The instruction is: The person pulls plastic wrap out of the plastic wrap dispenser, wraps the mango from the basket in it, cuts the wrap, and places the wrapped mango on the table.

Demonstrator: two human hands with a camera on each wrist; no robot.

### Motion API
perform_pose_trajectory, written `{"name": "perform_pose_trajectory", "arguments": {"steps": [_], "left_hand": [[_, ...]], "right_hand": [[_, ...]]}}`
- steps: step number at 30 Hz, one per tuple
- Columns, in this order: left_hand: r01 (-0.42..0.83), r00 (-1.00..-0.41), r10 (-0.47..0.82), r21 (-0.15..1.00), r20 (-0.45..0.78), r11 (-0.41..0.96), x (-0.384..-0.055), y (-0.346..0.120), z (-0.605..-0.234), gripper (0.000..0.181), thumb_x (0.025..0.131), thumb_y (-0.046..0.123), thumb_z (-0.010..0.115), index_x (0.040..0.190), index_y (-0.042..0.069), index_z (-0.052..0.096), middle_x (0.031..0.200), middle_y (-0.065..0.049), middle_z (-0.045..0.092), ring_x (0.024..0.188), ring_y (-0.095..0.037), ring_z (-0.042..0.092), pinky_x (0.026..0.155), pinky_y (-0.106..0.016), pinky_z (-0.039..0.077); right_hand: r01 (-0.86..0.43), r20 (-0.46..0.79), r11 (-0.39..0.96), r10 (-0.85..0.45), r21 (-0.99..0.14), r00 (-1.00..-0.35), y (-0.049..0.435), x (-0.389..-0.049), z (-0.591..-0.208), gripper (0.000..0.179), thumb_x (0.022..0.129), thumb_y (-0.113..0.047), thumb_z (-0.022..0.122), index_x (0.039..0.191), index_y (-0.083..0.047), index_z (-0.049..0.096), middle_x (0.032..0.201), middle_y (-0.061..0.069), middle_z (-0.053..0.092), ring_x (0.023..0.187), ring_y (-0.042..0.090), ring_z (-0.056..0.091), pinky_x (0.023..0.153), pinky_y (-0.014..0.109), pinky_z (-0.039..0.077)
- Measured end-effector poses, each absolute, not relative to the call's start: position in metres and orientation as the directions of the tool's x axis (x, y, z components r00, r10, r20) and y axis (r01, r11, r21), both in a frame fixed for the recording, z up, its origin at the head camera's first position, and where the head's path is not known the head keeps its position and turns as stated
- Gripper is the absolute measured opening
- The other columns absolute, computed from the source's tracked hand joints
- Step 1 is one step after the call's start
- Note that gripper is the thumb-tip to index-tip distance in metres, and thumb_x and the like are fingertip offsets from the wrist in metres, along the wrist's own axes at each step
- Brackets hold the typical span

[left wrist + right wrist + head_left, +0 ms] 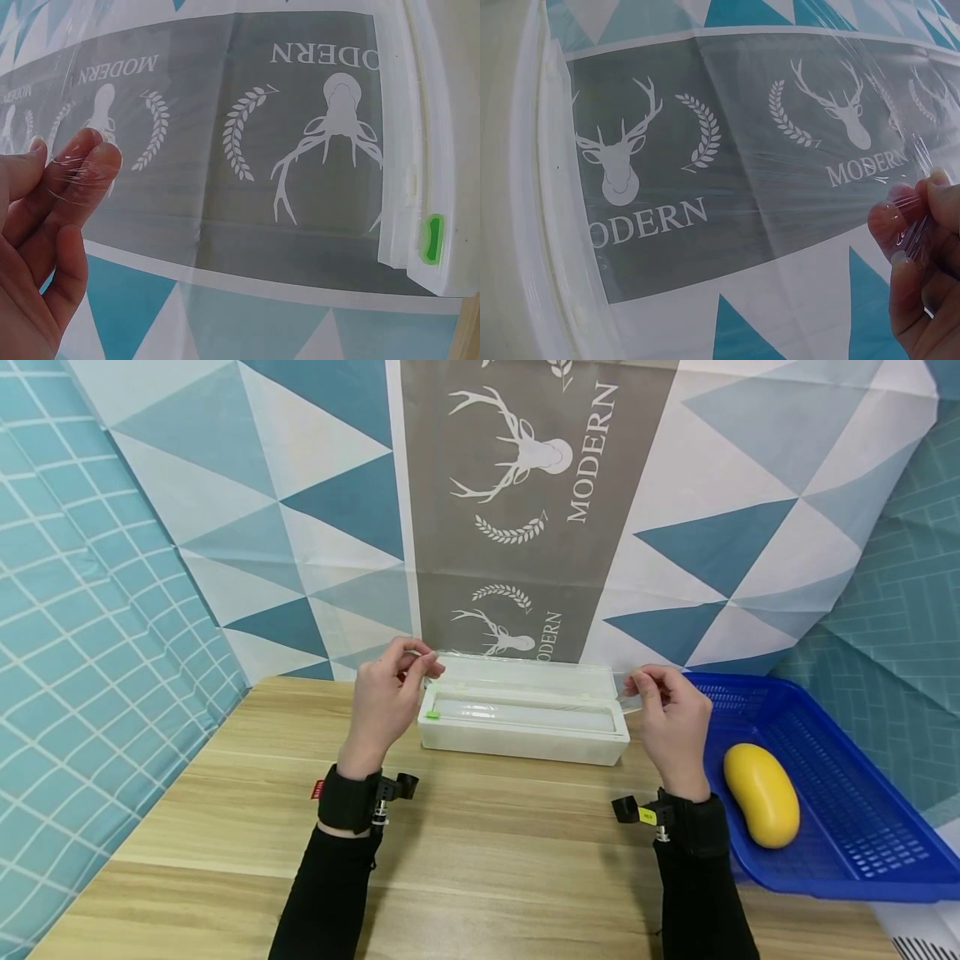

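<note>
A long white cling film dispenser [517, 747] lies on the table near the wall, its lid [525, 678] tipped back. A green slide cutter [432, 715] sits at its left end. Clear cling film [911, 214] stretches out from the box between both hands. My left hand [384, 703] pinches one corner of it just off the box's left end; wrinkled film lies over the fingertips in the left wrist view. Beyond the right end, my right hand [675, 717] pinches the other corner between thumb and fingers, where the film is bunched.
To the right stands a blue plastic basket [847, 777] with a yellow, mango-shaped thing [761, 795] in it. Behind the dispenser rises a patterned cloth wall [517, 552]. The wooden tabletop [510, 860] spreads out in front.
</note>
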State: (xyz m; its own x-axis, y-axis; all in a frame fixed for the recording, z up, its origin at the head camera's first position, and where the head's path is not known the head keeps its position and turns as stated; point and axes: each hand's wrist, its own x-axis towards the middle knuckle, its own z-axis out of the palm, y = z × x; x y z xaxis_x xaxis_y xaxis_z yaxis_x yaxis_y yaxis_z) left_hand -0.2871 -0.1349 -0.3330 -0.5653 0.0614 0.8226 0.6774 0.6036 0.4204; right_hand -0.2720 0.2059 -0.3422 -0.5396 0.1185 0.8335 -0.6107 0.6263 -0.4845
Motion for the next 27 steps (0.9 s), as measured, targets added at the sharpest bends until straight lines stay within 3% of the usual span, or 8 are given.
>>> {"name": "perform_pose_trajectory", "arguments": {"steps": [9, 18, 27], "left_hand": [[0.696, -0.546, 0.066, 0.408, 0.835, 0.59, -0.2853, -0.1355, -0.3306, 0.017, 0.093, 0.029, 0.052, 0.095, 0.013, 0.056, 0.077, 0.009, 0.066, 0.06, 0.0, 0.054, 0.042, -0.023, 0.028], [0.691, -0.535, 0.065, 0.391, 0.842, 0.608, -0.2821, -0.1366, -0.3278, 0.016, 0.094, 0.029, 0.051, 0.096, 0.014, 0.057, 0.078, 0.009, 0.066, 0.06, 0.002, 0.054, 0.042, -0.022, 0.029], [0.705, -0.513, 0.062, 0.38, 0.856, 0.599, -0.2798, -0.1366, -0.3258, 0.014, 0.094, 0.026, 0.052, 0.096, 0.013, 0.056, 0.078, 0.009, 0.067, 0.066, 0.001, 0.057, 0.05, -0.021, 0.04]], "right_hand": [[-0.639, 0.852, 0.616, 0.105, -0.461, -0.514, 0.2055, -0.2669, -0.3365, 0.019, 0.092, -0.019, 0.054, 0.091, -0.003, 0.063, 0.081, 0.001, 0.065, 0.072, 0.006, 0.058, 0.062, 0.019, 0.044], [-0.643, 0.858, 0.619, 0.103, -0.451, -0.503, 0.2044, -0.2635, -0.3347, 0.015, 0.091, -0.017, 0.055, 0.092, -0.004, 0.063, 0.081, 0.001, 0.064, 0.074, 0.007, 0.057, 0.063, 0.021, 0.041], [-0.635, 0.855, 0.621, 0.119, -0.461, -0.505, 0.2038, -0.262, -0.3329, 0.012, 0.09, -0.013, 0.057, 0.092, -0.005, 0.064, 0.082, 0.002, 0.065, 0.074, 0.008, 0.056, 0.063, 0.023, 0.041]]}}
